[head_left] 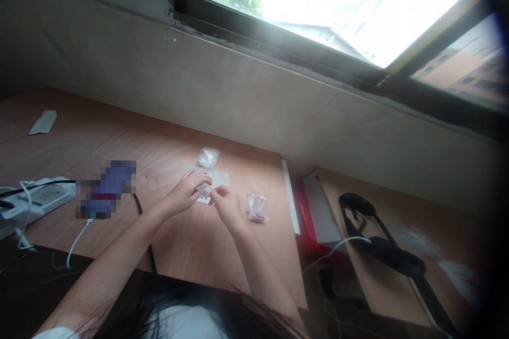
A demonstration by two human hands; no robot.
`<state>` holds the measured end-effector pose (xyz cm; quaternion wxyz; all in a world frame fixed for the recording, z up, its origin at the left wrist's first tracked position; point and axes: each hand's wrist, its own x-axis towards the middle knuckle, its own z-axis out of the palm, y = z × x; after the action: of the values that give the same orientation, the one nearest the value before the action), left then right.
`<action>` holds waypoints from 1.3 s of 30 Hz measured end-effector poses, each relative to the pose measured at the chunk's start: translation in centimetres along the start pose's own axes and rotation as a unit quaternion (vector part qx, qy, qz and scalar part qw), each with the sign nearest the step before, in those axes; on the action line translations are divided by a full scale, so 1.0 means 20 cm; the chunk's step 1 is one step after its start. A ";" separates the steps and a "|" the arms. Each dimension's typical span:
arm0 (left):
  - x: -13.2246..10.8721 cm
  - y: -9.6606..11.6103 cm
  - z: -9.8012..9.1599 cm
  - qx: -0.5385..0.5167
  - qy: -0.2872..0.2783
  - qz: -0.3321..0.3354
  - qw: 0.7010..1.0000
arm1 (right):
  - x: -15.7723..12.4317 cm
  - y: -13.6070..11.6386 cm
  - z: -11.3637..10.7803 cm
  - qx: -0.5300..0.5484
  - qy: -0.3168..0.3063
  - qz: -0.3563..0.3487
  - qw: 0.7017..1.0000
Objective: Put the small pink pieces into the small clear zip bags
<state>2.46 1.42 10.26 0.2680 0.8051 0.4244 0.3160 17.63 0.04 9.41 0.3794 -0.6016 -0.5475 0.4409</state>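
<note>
Both hands meet over a small clear packet (204, 189) with purplish bits, low over the wooden table. My left hand (186, 192) comes from the left, its bent fingers and thumb closed about the packet's left side. From the right, my right hand (226, 204) pinches its right edge between thumb and fingertips. Beneath them lies a flat whitish plastic sheet or bag (221, 177). A crumpled clear bag (209, 157) is just beyond it. To the right rests another clear bag (256, 206) with purplish contents. Fine detail between the fingers is too small to make out.
A blurred-out phone-like object (108, 190) with a white cable lies left, near a white power strip (43, 198). A paper scrap (43, 122) is far left. Past the table's right edge stand a red-and-white box (318, 212) and a second table with a black stand-like object (382, 254).
</note>
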 end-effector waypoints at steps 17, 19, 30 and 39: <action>0.00 -0.33 -0.04 0.087 0.006 -0.070 0.994 | 0.35 0.12 0.17 -0.019 0.015 0.073 0.997; 0.00 -0.38 -0.02 0.094 0.002 -0.078 0.992 | 0.41 0.18 0.21 -0.107 0.042 0.039 0.993; 0.00 -0.53 0.08 0.117 -0.034 -0.107 0.987 | 0.49 0.30 0.22 -0.229 0.023 -0.012 0.973; 0.02 -0.48 0.08 0.144 -0.052 -0.116 0.981 | 0.49 0.25 0.18 -0.344 -0.046 0.005 0.938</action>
<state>-1.20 6.23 2.51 0.2054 0.7958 0.5418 0.1760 15.94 9.06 2.42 0.1219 -0.6775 -0.6791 0.2548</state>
